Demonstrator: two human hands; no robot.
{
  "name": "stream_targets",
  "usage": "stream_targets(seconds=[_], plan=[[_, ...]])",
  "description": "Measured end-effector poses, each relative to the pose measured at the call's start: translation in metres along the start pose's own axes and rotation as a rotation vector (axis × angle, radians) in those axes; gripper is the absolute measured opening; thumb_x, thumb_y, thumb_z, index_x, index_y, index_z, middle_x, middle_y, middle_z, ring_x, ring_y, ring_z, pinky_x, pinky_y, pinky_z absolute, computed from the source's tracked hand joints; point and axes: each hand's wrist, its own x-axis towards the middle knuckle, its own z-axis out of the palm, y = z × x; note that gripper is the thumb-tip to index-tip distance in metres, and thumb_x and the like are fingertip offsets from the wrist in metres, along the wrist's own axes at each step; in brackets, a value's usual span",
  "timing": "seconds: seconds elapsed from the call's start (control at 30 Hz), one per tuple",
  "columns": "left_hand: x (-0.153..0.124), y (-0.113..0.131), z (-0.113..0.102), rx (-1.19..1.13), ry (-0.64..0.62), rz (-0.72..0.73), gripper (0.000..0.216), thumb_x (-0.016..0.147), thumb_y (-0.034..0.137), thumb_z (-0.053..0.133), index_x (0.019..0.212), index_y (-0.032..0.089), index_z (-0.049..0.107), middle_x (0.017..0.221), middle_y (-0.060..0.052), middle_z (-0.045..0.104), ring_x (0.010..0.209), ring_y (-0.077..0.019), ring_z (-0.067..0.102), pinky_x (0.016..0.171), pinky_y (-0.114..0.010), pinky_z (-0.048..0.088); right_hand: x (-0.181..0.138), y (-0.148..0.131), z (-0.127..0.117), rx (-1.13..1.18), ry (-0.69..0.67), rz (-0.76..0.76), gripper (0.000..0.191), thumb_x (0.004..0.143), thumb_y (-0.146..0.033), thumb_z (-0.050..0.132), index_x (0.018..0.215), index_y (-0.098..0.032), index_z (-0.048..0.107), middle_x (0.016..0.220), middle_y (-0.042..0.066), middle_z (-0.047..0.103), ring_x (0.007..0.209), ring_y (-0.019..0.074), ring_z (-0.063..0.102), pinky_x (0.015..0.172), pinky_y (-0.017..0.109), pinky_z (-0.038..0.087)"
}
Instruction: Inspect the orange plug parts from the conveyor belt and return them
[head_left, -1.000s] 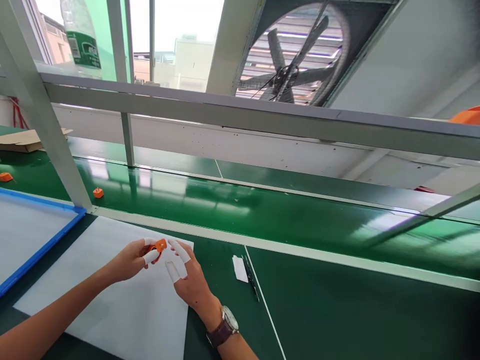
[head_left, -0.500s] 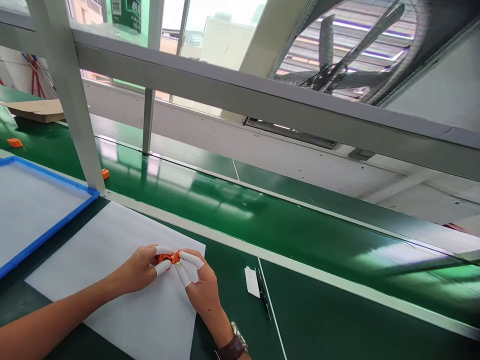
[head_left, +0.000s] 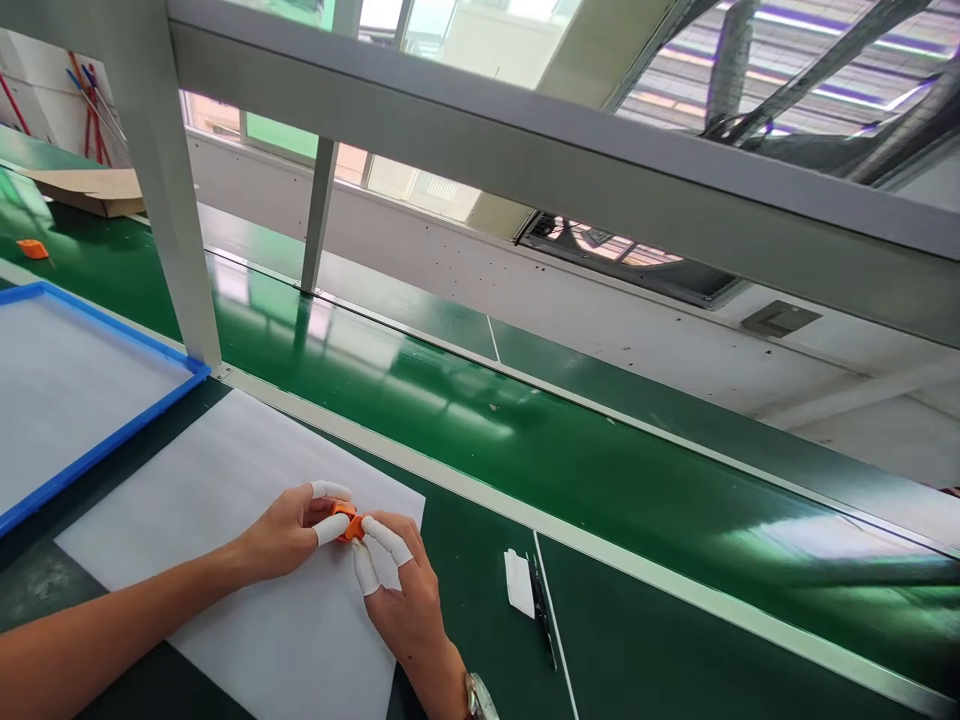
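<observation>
Right hand has moved in since one second ago; its white-covered fingers and those of the left hand grasp one small orange plastic part above one white rectangular sheet. One further orange block lies far left on the glossy green bench.

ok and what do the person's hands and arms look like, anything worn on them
The left hand and right hand each wear white finger covers on thumb and forefinger, otherwise ungloved. A silvery watch, cut off by the frame, is on the right wrist. No sleeves show.
</observation>
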Motion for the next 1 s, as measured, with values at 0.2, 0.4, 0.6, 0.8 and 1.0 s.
stream_targets(seconds=[0.2,0.4,0.6,0.8,1.0], plan=[[0.002,0.009,-0.004,-0.053,-0.134,-0.014,0.036,0.084,0.033,0.072,0.118,0.020,0.071,0.117,-0.007,0.074,0.114,-0.0284,0.067,0.106,-0.043,0.050,0.000,0.006,-0.004,-0.014,0.000,0.049,0.052,0.091,-0.005,0.059,0.135,-0.031,0.054,0.115,0.008,0.067,0.102,0.0222,0.067,0.085,0.042,0.061],[0.001,0.009,0.001,-0.070,-0.140,-0.027,0.040,0.084,0.035,0.070,0.122,0.021,0.072,0.117,-0.004,0.075,0.115,-0.0295,0.067,0.107,-0.045,0.049,-0.001,0.005,-0.003,0.021,-0.040,0.086,0.050,0.092,-0.005,0.059,0.133,-0.032,0.056,0.118,0.009,0.066,0.108,0.0233,0.066,0.089,0.044,0.061],[-0.003,0.000,0.004,-0.056,-0.086,-0.005,0.039,0.087,0.028,0.067,0.126,0.021,0.069,0.121,-0.006,0.073,0.114,-0.0274,0.067,0.105,-0.042,0.052,0.001,0.006,-0.010,0.336,-0.185,0.348,0.025,0.094,-0.018,0.061,0.116,-0.029,0.065,0.123,0.008,0.066,0.115,0.0236,0.066,0.097,0.044,0.059],[-0.004,-0.006,0.001,-0.015,-0.161,0.024,0.039,0.090,0.024,0.063,0.129,0.025,0.066,0.139,-0.003,0.063,0.125,-0.0256,0.061,0.112,-0.040,0.046,0.002,0.008,-0.007,0.699,-0.215,0.720,0.045,0.090,-0.038,0.070,0.132,-0.027,0.056,0.120,0.008,0.072,0.109,0.0244,0.071,0.098,0.049,0.059],[-0.005,-0.007,0.000,0.041,-0.188,0.054,0.040,0.091,0.025,0.062,0.131,0.024,0.065,0.141,-0.003,0.061,0.128,-0.0253,0.059,0.114,-0.040,0.044,0.006,0.006,-0.006,0.711,-0.196,0.779,0.046,0.084,-0.040,0.077,0.124,-0.024,0.063,0.116,0.009,0.075,0.107,0.0278,0.072,0.096,0.050,0.059]])
